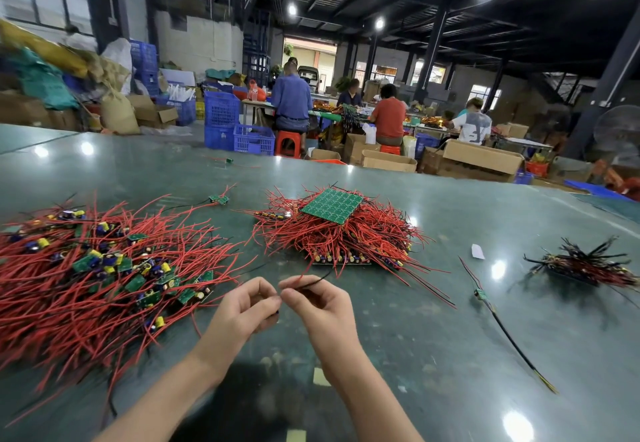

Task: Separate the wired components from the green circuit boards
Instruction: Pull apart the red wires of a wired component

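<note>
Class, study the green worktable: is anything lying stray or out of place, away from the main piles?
Yes. Several wired pieces lie apart from the piles: one small board with wires far back on the table, a pair just beyond the left pile, and one right of the hands. A white scrap also lies loose.

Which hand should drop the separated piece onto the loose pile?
Left, probably. The left hand is nearer the loose pile, which lies on its side. The right hand pinches a black wire; the piece itself is hidden.

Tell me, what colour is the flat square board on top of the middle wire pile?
Green: the board shows best in the head view, lying on the red wire pile.
</note>
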{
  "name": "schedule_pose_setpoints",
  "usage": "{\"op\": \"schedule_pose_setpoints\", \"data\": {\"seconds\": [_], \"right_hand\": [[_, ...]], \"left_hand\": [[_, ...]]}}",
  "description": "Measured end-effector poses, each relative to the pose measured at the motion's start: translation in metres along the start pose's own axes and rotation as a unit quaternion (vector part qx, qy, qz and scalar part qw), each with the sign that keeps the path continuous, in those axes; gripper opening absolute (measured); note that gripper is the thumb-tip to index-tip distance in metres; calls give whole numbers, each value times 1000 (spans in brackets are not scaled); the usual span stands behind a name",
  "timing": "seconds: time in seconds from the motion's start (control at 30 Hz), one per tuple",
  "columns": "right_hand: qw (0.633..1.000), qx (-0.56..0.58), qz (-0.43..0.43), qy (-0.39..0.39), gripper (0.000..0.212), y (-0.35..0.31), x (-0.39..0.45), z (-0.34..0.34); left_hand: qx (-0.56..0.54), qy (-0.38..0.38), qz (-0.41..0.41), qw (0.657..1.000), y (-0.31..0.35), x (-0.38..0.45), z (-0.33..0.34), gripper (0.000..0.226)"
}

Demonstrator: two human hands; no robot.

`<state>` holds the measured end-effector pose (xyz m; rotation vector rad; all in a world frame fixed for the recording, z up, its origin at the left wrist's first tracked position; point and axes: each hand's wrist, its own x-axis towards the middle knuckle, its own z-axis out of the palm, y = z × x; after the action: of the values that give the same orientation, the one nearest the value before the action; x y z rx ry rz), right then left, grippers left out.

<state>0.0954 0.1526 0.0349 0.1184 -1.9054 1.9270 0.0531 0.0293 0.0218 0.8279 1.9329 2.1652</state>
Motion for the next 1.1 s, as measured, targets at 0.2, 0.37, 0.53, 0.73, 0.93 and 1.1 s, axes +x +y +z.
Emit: {"op": "schedule_pose_setpoints", "data": {"seconds": [0.2, 0.37, 0.53, 0.73, 0.93, 1.1], "right_hand": [[995, 29, 1, 91, 24, 5, -4, 10], [996, 42, 16, 83, 17, -1, 0, 4], [994, 50, 37, 85, 14, -2, 1, 1], [995, 47, 31, 87, 12, -1, 1, 3], [980, 113, 98, 130, 12, 3, 3, -2], [973, 117, 93, 175, 12, 3, 5, -5]], "left_hand": [[-6, 52, 16, 999, -5, 3, 2, 15], [78, 82, 57, 992, -8, 2, -3, 23], [116, 129, 65, 983, -9, 5, -8, 35], [116, 166, 49, 978, -14, 7, -9, 28], [102, 144, 20, 984, -10, 7, -6, 29], [84, 137, -7, 987, -8, 5, -3, 29]]}}
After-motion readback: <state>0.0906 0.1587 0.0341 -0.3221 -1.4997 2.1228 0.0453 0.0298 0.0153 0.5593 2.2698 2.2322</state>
